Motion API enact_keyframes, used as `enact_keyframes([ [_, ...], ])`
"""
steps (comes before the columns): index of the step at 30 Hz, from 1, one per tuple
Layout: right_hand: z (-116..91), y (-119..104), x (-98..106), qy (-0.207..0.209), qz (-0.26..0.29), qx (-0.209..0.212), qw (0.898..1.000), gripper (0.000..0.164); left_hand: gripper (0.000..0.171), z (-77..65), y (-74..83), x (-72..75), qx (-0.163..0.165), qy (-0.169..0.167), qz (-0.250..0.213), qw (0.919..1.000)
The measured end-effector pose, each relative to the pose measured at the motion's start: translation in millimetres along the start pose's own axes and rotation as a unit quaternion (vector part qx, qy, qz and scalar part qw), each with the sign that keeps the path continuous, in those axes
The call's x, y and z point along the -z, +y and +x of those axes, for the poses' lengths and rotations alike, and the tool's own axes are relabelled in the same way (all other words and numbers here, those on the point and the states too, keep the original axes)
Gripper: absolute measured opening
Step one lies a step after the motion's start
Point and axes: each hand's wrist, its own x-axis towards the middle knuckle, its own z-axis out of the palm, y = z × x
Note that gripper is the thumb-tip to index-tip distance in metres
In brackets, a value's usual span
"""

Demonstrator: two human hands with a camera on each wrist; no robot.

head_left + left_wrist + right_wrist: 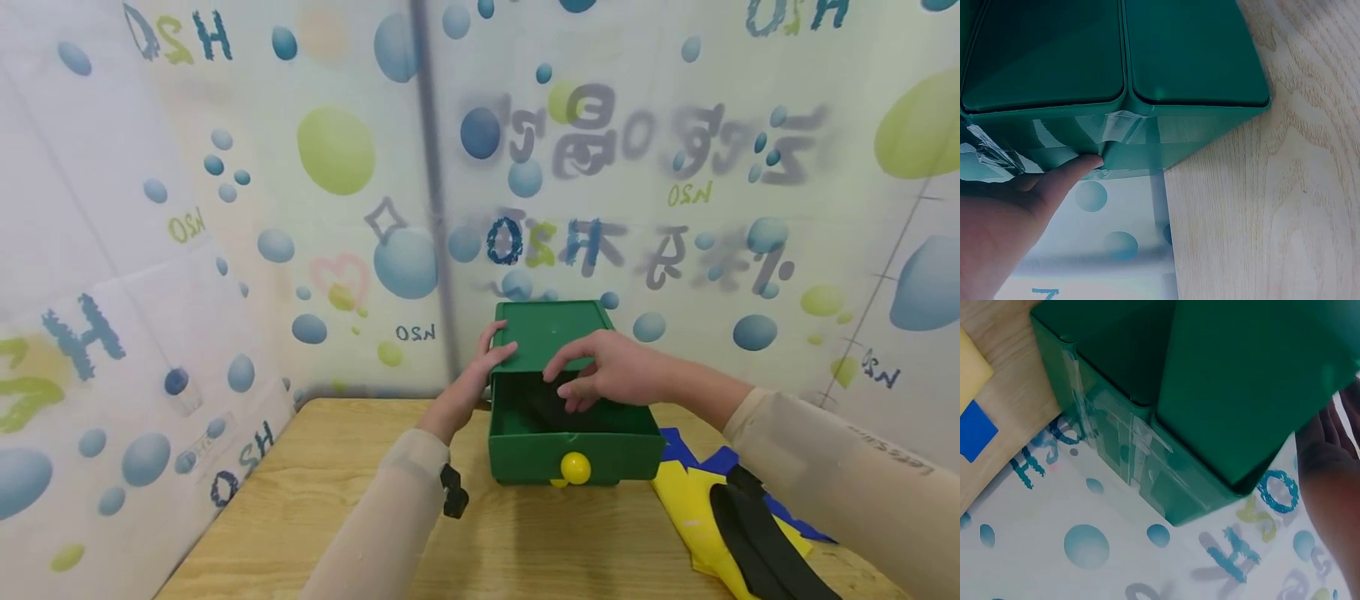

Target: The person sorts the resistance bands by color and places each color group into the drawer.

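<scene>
A green drawer box point(551, 329) stands on the table with its upper drawer point(525, 450) pulled out. On the drawer's front is a round yellow knob point(575, 468). My left hand point(468, 387) presses against the box's left side, fingers at its top edge. In the left wrist view a straight digit lies on the taped side point(1063, 134). Over the drawer's opening hovers my right hand point(615, 371), fingers loosely bent and apart, with nothing visible between them. The drawer's inside is dark, so its contents cannot be told.
A yellow and blue flat piece point(693, 508) lies on the wooden table point(337, 500) at the right, with long black pieces point(765, 542) on it. Behind the table hangs a printed curtain point(337, 208). Clear tape point(1138, 450) covers the seams of the box.
</scene>
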Motion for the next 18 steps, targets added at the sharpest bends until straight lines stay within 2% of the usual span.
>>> enact_keyframes([
  [8,-18,-3,18,0.033,-0.006,-0.002,0.999,0.021,0.072,-2.8,-0.7,0.4,-0.007,0.0,0.003,1.0],
  [12,-34,4,32,0.057,-0.03,-0.011,0.998,0.022,0.071,-5.0,1.5,-1.0,-0.011,0.001,0.005,0.9999],
  [18,-65,22,52,0.097,-0.033,-0.037,0.994,0.024,0.069,-4.8,2.4,-0.4,-0.011,-0.003,0.003,0.9999],
])
